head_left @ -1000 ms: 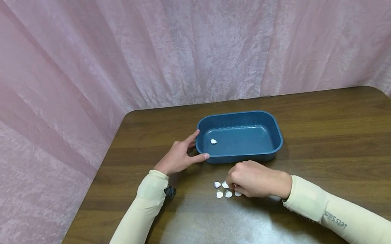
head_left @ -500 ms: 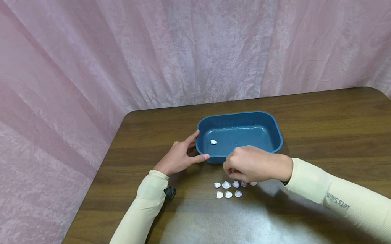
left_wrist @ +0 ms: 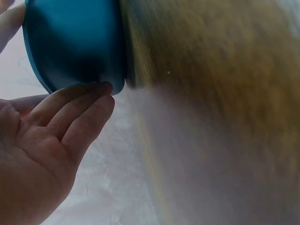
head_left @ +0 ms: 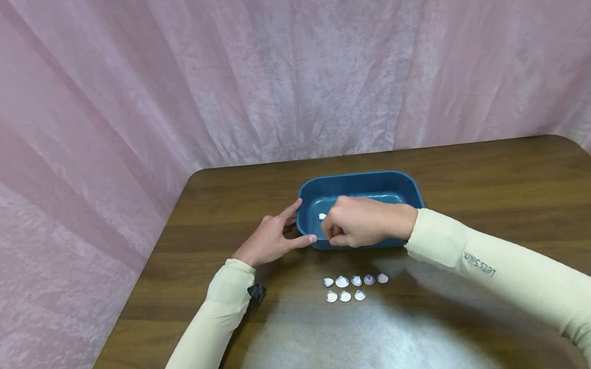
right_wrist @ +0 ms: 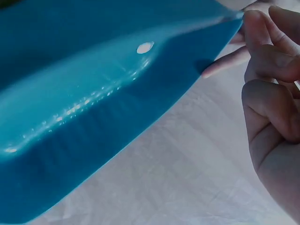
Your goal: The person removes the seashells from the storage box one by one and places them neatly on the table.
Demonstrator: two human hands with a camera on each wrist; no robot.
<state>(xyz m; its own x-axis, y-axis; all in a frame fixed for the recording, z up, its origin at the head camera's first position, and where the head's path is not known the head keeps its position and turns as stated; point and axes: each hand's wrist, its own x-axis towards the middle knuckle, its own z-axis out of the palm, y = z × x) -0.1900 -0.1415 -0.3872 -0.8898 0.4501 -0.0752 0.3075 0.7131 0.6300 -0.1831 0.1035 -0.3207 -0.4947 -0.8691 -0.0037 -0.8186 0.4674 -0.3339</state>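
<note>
A blue rectangular plastic tub (head_left: pixel 357 178) stands on the table in the head view, with one small white seashell (head_left: pixel 322 217) on its floor at the left. My left hand (head_left: pixel 271 238) steadies the tub's left end, thumb at the front rim and fingers, nearly straight, along the outer wall (left_wrist: pixel 79 47). Over the tub's front rim hovers my right hand (head_left: pixel 363 221), its fingers loosely bent; a gap shows between thumb and index finger, and no shell is visible there. On the table before the tub, several seashells (head_left: pixel 356 280) lie in two rows, the nearer row shorter.
The brown wooden table (head_left: pixel 504 191) has rounded far corners, and a pink curtain (head_left: pixel 286 69) hangs behind it. Light glares off the tabletop near the front. Both arms wear pale sleeves, and a small black device (head_left: pixel 257 293) sits at the left wrist.
My right hand has risen from the shells and moved forward over the tub's front rim, uncovering both rows. The left hand keeps its place on the tub.
</note>
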